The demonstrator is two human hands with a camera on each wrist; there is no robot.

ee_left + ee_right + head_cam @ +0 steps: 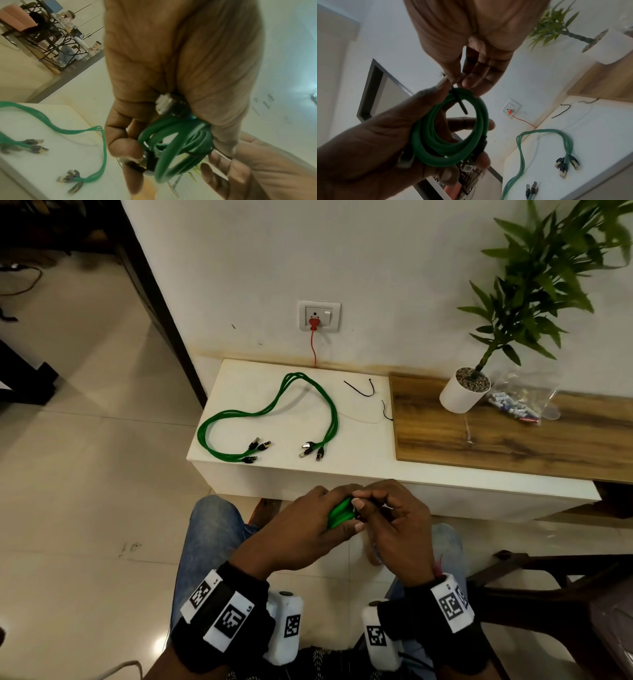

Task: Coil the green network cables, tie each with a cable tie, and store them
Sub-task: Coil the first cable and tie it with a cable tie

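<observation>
Left hand: your left hand (301,525) grips a coiled green cable (450,129), fingers curled round the loops, thumb across the top. The coil stands on edge in your palm, held over your lap in front of the white table (359,474).
Right hand: your right hand (394,522) is pressed against the left, its fingertips (469,81) pinching a black cable tie (459,102) at the top of the coil. The tie crosses the loops there and its free end pokes into the opening of the coil. Whether it is locked, you cannot tell.
Coil plugs: one plug (163,103) sits against your left palm; another sits low by your left fingertips, blurred.
Loose cables: a bundle of green cables (270,412) lies uncoiled on the white table in one long open loop, three plugs (258,448) at the left end, three more (311,450) near them on the right.
Spare ties: two black ties lie on the table beyond the loose cables, one (361,388) bent into a hook shape, one (386,410) just beside the wooden board (513,440).
Board: it holds a white pot with a green plant (464,392) and a clear plastic bag (520,402) of small parts, touching the pot.
Wall: a socket (318,315) with a red plug, its red cord dropping behind the table.
</observation>
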